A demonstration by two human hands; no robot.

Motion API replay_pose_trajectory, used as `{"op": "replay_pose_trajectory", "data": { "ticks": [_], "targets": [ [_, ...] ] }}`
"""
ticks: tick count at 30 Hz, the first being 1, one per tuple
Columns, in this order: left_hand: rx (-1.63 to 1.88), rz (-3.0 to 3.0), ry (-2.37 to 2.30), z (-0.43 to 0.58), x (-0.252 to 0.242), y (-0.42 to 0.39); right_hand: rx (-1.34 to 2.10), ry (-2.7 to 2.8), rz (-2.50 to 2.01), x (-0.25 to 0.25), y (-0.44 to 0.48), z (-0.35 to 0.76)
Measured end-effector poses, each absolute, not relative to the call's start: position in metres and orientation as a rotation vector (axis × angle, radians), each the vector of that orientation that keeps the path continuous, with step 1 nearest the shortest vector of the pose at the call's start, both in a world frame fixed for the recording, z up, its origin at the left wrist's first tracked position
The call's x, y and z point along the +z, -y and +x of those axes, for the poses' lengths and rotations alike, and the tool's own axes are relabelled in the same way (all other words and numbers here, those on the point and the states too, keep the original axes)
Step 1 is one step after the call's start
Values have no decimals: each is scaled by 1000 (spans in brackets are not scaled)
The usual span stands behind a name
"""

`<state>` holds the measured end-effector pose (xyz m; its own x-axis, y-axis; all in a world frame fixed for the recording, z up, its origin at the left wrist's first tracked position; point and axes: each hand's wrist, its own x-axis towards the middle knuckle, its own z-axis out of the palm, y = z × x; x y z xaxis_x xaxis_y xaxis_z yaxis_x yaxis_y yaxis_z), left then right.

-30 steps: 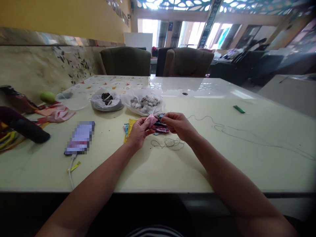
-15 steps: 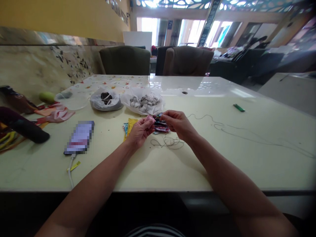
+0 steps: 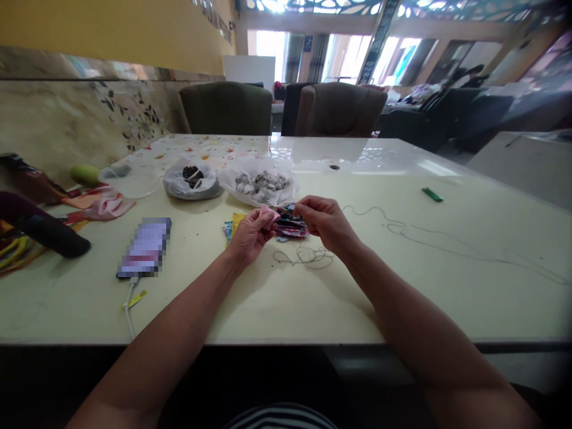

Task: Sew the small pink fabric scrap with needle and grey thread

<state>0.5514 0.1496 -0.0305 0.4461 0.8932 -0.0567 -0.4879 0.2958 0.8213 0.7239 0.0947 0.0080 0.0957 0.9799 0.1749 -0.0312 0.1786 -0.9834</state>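
Observation:
My left hand (image 3: 251,235) pinches a small folded pink piece (image 3: 268,217), cloth or wrapper, I cannot tell which. To its right, my right hand (image 3: 325,219) is closed in a pinch; whatever it holds is too small to make out. Between and behind the hands lies a stack of colourful flat pieces (image 3: 291,229). A yellow packet (image 3: 238,223) and a blue patterned one (image 3: 227,231) rest partly behind my left hand. Loosely coiled thread (image 3: 306,257) lies just below the stack. More thread (image 3: 399,231) trails over the table to the right of my right hand.
Two white plastic bags stand beyond the hands, one with whitish lumps (image 3: 263,186), one with dark pieces (image 3: 193,177). A phone (image 3: 145,247) on a cable lies left. A green lighter (image 3: 432,194) lies right. A dark bottle-like object (image 3: 56,235) and cloths (image 3: 102,204) fill the left edge.
My hands have moved slightly apart, the left one a little to the left with the pink piece. More of the colourful stack shows between them.

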Motion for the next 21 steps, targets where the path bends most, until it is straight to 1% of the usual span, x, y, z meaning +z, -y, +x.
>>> {"op": "replay_pose_trajectory", "data": {
  "ticks": [7, 21],
  "targets": [
    [899, 949, -521, 551, -27, -149, 958, 1206, -1104, 6, -100, 732],
    [1129, 885, -703, 549, -23, -155, 817, 1284, -1083, 18, -102, 759]
  ]
}}
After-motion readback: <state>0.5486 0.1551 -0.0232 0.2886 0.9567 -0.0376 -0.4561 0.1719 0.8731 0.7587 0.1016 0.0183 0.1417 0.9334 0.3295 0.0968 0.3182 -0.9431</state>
